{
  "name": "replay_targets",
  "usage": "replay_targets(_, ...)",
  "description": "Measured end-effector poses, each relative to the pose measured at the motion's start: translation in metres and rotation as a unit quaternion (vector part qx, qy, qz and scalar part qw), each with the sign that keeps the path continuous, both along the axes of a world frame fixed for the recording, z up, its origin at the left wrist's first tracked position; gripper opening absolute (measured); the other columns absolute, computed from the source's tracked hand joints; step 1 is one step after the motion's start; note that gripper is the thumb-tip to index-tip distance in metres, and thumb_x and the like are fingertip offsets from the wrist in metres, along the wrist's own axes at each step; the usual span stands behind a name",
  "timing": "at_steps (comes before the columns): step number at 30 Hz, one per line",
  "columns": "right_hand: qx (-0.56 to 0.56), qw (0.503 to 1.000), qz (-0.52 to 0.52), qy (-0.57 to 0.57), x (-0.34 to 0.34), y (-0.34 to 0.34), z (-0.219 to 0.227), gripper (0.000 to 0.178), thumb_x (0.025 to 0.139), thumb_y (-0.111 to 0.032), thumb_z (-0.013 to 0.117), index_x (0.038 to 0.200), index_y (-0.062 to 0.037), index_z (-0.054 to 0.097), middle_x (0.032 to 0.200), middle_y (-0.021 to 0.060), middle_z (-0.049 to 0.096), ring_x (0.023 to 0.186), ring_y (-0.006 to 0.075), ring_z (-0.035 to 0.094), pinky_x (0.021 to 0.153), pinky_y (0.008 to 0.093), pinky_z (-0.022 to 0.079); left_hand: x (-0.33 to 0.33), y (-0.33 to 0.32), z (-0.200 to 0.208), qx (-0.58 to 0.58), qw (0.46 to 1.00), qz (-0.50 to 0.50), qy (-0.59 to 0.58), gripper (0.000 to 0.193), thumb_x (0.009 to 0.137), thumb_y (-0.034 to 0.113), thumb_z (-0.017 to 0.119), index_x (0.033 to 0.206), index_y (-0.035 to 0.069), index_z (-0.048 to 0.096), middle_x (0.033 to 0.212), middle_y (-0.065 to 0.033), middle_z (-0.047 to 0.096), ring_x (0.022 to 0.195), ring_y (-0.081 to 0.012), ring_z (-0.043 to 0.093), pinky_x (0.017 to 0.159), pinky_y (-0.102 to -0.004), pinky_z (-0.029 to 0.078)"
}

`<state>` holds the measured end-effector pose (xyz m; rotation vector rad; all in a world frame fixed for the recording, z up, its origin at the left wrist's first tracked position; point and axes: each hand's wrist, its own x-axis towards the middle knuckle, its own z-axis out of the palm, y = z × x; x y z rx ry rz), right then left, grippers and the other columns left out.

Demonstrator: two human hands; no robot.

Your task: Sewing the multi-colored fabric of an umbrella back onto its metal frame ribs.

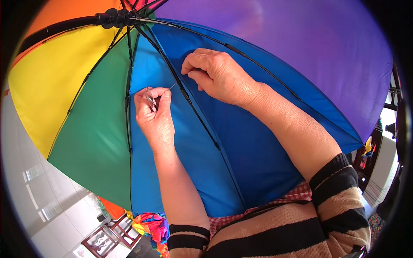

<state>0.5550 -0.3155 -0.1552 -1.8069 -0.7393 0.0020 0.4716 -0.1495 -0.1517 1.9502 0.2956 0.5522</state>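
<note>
An opened rainbow umbrella spreads before me with its inner side and black ribs showing. My left hand is closed in front of the light blue panel, with what look like small metal snips held in the fingers. From its thumb and forefinger a thin needle or thread points toward a black rib. Over the dark blue panel, to the right of that rib, my right hand is closed in a pinch. Anything between its fingertips is too fine or hidden to make out.
The umbrella's black hub and shaft lie at the upper left. Below the canopy, a colourful heap of fabric lies by a wooden chair. Pale floor tiles show at lower left, dark furniture at right.
</note>
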Motion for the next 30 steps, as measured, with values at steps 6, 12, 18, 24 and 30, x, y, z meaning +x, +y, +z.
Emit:
replay_targets(6, -0.018, 1.000, -0.007, -0.019, -0.002, 0.001, -0.002, 0.008, 0.082, 0.001, 0.060, 0.090, -0.0015, 0.062, 0.086, 0.0095, 0.062, 0.066, 0.0209, 0.064, 0.061, 0.0306, 0.054, 0.002, -0.009, 0.002, -0.024, 1.000, -0.002, 0.010, 0.009, 0.083, -0.003, 0.068, 0.077, 0.002, 0.063, 0.092, 0.0016, 0.046, 0.073, -0.0051, 0.043, 0.064, -0.0209, 0.039)
replay_targets(12, -0.083, 0.976, -0.073, -0.186, -0.009, 0.008, 0.005, 0.009, 0.076, 0.001, 0.064, 0.084, -0.0031, 0.062, 0.084, 0.0092, 0.061, 0.077, 0.0276, 0.062, 0.067, 0.0338, 0.054, 0.008, -0.027, -0.005, -0.035, 0.999, 0.016, -0.025, 0.014, 0.080, -0.002, 0.071, 0.088, 0.002, 0.059, 0.094, -0.0002, 0.048, 0.070, -0.0038, 0.042, 0.063, -0.0204, 0.040)
replay_targets(18, 0.358, 0.897, 0.131, 0.225, 0.029, -0.144, 0.058, 0.018, 0.094, -0.002, 0.050, 0.109, 0.0000, 0.061, 0.124, 0.0157, 0.057, 0.105, 0.0248, 0.061, 0.088, 0.0354, 0.052, -0.012, -0.036, 0.007, -0.058, 0.998, 0.012, 0.016, 0.042, 0.074, 0.002, 0.077, 0.108, 0.005, 0.051, 0.095, -0.0025, 0.048, 0.068, -0.0063, 0.043, 0.060, -0.0218, 0.041)
replay_targets(24, 0.504, 0.818, 0.070, 0.267, 0.021, -0.387, 0.157, 0.026, 0.096, 0.002, 0.040, 0.119, 0.0114, 0.049, 0.124, 0.0262, 0.054, 0.119, 0.0360, 0.053, 0.099, 0.0407, 0.048, -0.009, -0.036, -0.002, -0.009, 0.999, 0.023, 0.022, 0.049, 0.072, 0.004, 0.078, 0.111, 0.006, 0.049, 0.099, -0.0050, 0.049, 0.065, -0.0096, 0.043, 0.056, -0.0239, 0.042)
replay_targets(30, 0.226, 0.942, -0.170, 0.180, 0.008, -0.359, 0.137, 0.025, 0.096, -0.006, 0.048, 0.118, 0.0029, 0.056, 0.121, 0.0164, 0.057, 0.108, 0.0222, 0.060, 0.095, 0.0312, 0.048, -0.007, -0.032, -0.002, -0.020, 1.000, 0.007, 0.002, 0.039, 0.076, 0.005, 0.075, 0.108, 0.005, 0.052, 0.096, -0.0047, 0.051, 0.064, -0.0101, 0.043, 0.057, -0.0238, 0.043)
